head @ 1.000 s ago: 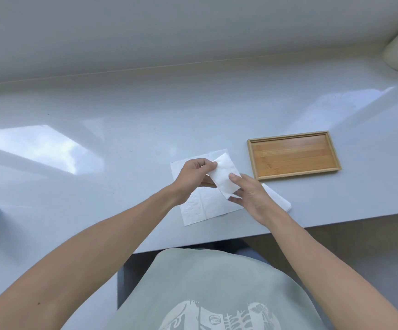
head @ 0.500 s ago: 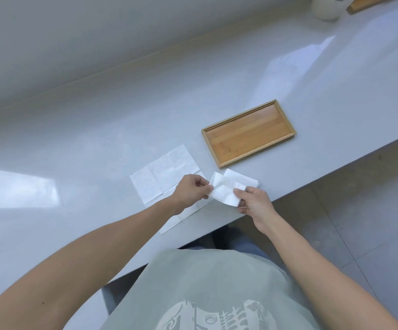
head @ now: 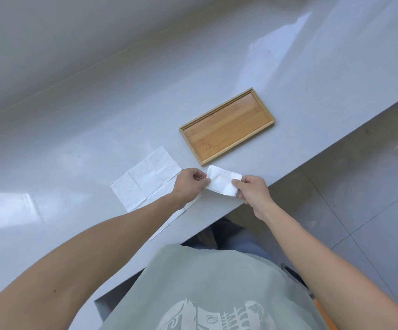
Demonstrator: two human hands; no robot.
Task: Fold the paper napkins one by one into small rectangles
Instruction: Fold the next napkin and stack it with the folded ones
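Observation:
A small folded white napkin [head: 220, 184] hangs just above the grey counter near its front edge, held between both hands. My left hand [head: 189, 184] pinches its left end and my right hand [head: 250, 190] pinches its right end. Under it another folded napkin [head: 226, 171] shows partly on the counter. Unfolded white napkins [head: 145, 178] lie flat to the left, partly covered by my left forearm.
A shallow wooden tray [head: 227, 126] with nothing in it lies on the grey counter [head: 98, 139], just beyond the hands. The counter's front edge runs diagonally close to my right hand, with tiled floor [head: 359, 198] beyond it.
The view has swung and tilted to the right. Both hands carried the folded napkin from over the flat napkins toward the counter's front edge, and it now looks flatter and stretched between them.

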